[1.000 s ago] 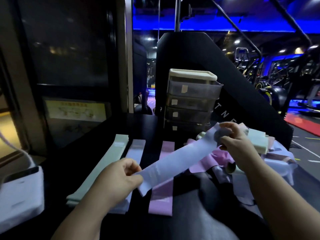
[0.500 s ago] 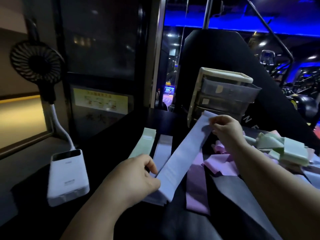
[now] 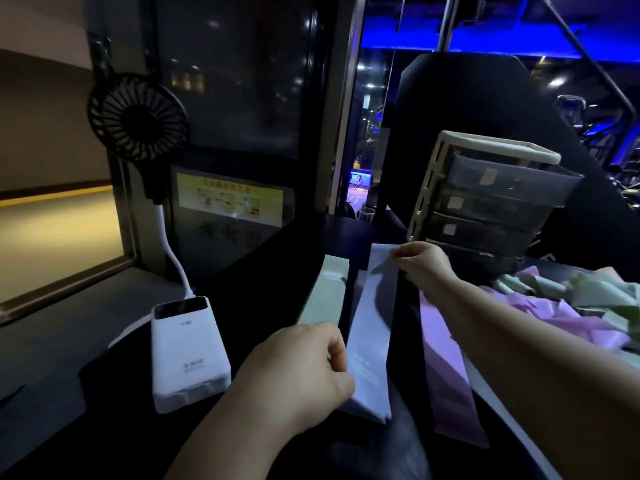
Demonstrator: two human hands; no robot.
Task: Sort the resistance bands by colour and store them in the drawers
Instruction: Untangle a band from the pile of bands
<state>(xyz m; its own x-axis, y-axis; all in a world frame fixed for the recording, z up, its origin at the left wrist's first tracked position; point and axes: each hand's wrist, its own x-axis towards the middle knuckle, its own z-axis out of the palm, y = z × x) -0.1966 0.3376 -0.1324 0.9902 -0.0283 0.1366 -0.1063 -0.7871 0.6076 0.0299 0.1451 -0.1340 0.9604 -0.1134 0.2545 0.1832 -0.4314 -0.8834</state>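
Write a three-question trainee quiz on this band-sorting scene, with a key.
1. True or false: the pale blue band, gripped at its near end by the left hand and pinched at its far end by the right hand, lies between the green band and the pink band.
2. What stands just behind the right hand? A) a drawer unit B) a kettle C) a laptop
3. Fill in: the white power bank lies to the ___ of the left hand.

Key: 1 true; 2 A; 3 left.
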